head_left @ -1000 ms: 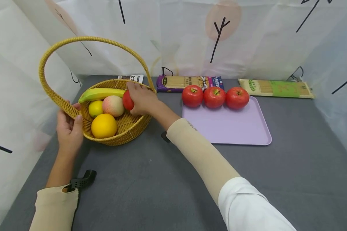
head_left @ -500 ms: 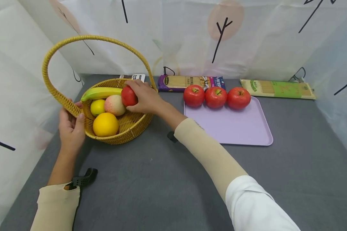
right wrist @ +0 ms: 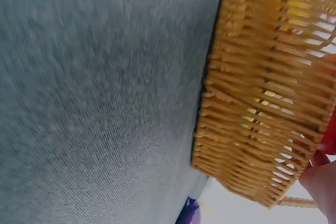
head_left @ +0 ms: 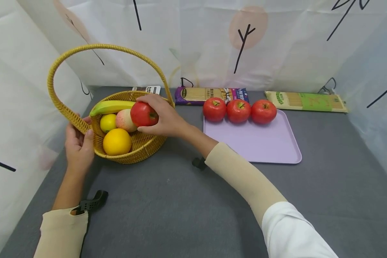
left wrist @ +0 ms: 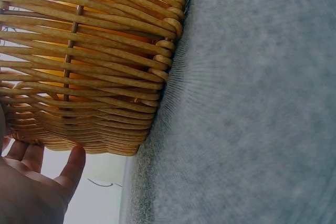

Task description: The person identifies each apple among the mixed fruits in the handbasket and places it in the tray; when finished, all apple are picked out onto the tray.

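Above the basket point(head_left: 129, 156), the right hand point(head_left: 167, 118) grasps an apple point(head_left: 143, 114); the left hand point(head_left: 79, 145) grips the basket's rim beside the orange point(head_left: 116, 142).

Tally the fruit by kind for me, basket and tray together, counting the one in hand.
Red apples: 4, three on the purple tray at, and one gripped by the right hand over the basket at
Banana: 1
Lemon: 1
Peach: 1
Orange: 1
Total: 8
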Motion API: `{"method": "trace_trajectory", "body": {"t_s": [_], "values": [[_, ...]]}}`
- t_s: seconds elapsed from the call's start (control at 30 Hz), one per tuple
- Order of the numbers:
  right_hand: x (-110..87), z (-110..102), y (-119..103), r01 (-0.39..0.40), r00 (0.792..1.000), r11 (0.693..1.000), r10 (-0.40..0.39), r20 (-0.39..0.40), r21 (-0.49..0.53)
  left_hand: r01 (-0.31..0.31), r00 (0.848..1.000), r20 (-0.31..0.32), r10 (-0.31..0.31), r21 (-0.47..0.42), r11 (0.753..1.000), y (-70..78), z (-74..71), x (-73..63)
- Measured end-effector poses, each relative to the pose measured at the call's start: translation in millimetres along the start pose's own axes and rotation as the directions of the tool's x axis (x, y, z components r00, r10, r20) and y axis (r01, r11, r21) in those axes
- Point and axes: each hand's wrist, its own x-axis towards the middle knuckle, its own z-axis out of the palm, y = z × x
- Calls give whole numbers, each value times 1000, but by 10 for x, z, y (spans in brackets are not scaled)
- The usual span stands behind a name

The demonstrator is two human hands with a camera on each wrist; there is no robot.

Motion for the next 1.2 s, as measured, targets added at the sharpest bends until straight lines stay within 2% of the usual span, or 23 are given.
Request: {"method": "trace_trajectory", "body": {"t_s": [0.07, 0.13, 0.23, 0.37, 0.5, 0.6, 0.77, 0.87, 0.97, 1.07, 1.2], "values": [[-33, -8, -29, 53, 998, 998, -52, -22, 33, 2, 1000, 1, -2, 4, 1000, 4, -7, -4], [-68, -39, -82, 68, 997, 997, -67, -34, 29, 1, 1000, 4, -1, 5, 1000, 8, -12, -4], [-122, -136, -197, 3, 1000, 1000, -3, -12, 1, -7, 1000, 6, 7, -3, 1000, 5, -16, 1], [-201, -333, -391, -89, 993, 991, 96, 67, -99, -4, 1000, 1, 4, -34, 999, 2, -13, 26], [-258, -462, -511, -63, 981, 973, 101, 164, -222, -9, 1000, 2, 9, -53, 999, 21, -18, 55], [-304, -480, -526, -88, 966, 968, 140, 217, -234, -13, 1000, 2, 13, -31, 999, 25, -22, 45], [-391, -429, -493, -193, 948, 975, 213, 238, -107, 1, 1000, 2, -1, -32, 999, 4, -21, 16], [-439, -364, -477, -252, 948, 968, 246, 200, 6, 3, 1000, -1, -3, -33, 999, 7, -23, 13], [-491, -295, -467, -293, 951, 952, 281, 128, 92, -2, 1000, 0, 2, -14, 1000, 11, -25, 14], [-541, -246, -476, -282, 959, 951, 275, 74, 124, -3, 1000, 5, 3, -13, 1000, 8, -24, 14], [-591, -233, -512, -217, 976, 970, 213, 55, 109, -5, 1000, 7, 5, -30, 1000, 3, -20, 6]]}}
